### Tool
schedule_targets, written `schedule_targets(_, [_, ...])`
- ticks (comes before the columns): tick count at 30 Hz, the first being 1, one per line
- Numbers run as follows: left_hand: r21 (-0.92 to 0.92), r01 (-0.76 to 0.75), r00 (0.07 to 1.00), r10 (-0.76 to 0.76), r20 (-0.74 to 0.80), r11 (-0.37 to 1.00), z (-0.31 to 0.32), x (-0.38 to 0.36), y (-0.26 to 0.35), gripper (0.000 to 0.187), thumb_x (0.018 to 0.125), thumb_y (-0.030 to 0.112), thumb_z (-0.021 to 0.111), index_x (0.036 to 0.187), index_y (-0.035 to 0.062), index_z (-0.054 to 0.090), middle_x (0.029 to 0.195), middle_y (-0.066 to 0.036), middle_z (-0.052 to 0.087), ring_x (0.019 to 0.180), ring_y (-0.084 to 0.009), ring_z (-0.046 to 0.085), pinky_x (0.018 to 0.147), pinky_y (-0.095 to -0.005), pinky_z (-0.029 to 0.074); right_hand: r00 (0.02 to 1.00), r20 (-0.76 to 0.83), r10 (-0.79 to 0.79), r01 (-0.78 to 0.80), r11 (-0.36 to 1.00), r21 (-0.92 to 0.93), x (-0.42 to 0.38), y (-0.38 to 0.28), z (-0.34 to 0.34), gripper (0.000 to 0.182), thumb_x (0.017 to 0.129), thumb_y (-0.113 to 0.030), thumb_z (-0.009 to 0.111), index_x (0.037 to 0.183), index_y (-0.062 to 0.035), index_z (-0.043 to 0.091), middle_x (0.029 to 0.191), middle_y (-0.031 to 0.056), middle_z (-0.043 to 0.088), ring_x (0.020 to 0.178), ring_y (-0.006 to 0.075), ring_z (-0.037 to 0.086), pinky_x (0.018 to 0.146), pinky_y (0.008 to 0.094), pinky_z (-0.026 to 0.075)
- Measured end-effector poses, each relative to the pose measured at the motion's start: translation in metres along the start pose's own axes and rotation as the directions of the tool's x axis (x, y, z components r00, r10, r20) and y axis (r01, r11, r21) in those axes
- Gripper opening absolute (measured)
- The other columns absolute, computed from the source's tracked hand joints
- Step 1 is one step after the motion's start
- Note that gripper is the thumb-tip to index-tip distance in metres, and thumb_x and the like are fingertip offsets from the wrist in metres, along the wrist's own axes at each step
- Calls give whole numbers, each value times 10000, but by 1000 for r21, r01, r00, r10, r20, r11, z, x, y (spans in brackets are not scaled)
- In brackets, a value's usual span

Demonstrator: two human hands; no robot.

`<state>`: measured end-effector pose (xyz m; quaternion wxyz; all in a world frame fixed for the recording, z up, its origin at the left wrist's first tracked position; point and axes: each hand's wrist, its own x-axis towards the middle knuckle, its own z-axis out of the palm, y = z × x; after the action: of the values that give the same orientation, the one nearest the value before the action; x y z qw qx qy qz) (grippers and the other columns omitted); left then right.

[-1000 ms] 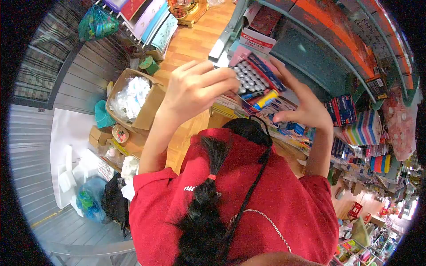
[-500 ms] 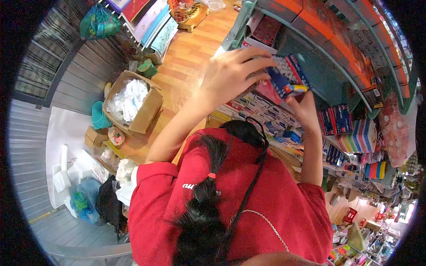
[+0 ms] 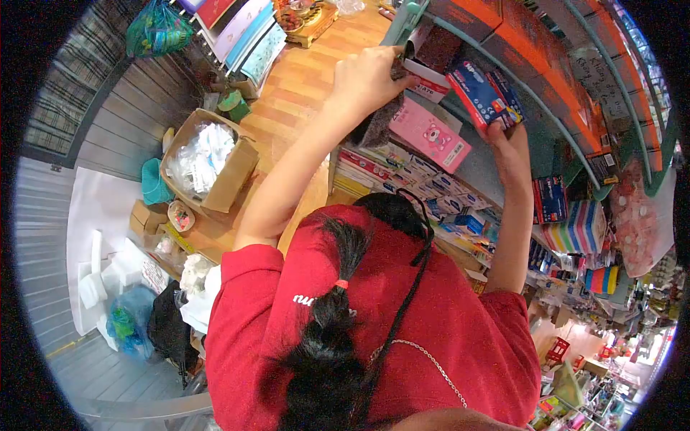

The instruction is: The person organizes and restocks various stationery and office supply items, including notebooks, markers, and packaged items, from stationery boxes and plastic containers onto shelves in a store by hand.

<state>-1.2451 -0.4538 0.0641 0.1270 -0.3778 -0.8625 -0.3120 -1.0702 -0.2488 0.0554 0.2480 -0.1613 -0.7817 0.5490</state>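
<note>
Box (image 3: 481, 95) in right hand (image 3: 509, 149), gap to left hand (image 3: 370, 80), shelf edge (image 3: 483, 185) nearby

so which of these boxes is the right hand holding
The blue and red box, gripped at its lower end by the right hand; the pink bear box and white box are apart from that hand.

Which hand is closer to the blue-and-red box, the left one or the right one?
Right. The right hand is holding the blue-and-red box at its lower end; the left hand is away to the left, not touching it.
</note>
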Motion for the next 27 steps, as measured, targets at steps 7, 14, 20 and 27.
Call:
schedule_targets(7, [-26, 5, 994, -7, -107, 1000, 8, -1, 2, 445, 690, 441, 720, 1011, 137, 672, 828, -133, 669, 742, -308, 661, 630, -423, 527, 979, -86, -183, 167, 972, -167, 21, -9, 20, 526, 778, -436, 700, 1017, 21, 595, 944, 94, 652, 846, 180, 603, 789, 323, 463])
schedule_targets(14, [-46, 25, 995, -29, -92, 999, 9, -1, 1, 447, 713, 440, 705, 1023, 122, 658, 875, -136, 667, 789, -325, 650, 662, -428, 520, 948, -133, -289, 189, 847, -496, 74, -5, 66, 528, 757, -471, 693, 1013, -16, 615, 938, 194, 666, 893, 339, 648, 777, 398, 496])
schedule_targets(20, [-58, 8, 988, -17, -152, 998, 15, -4, 1, 463, 718, 430, 705, 1045, 108, 645, 898, -138, 665, 798, -330, 646, 665, -430, 518, 963, 63, -261, 257, 825, -503, 78, -29, 71, 529, 758, -474, 669, 1010, -10, 631, 954, 207, 660, 912, 371, 633, 805, 421, 491])
schedule_targets(27, [-53, 60, 994, -64, -83, 997, 13, 2, 4, 440, 720, 409, 709, 1057, 134, 642, 900, -131, 667, 814, -328, 646, 682, -430, 517, 959, 59, -278, 254, 747, -614, 81, -23, 71, 545, 772, -478, 666, 1026, 2, 634, 942, 175, 672, 895, 296, 649, 786, 369, 490])
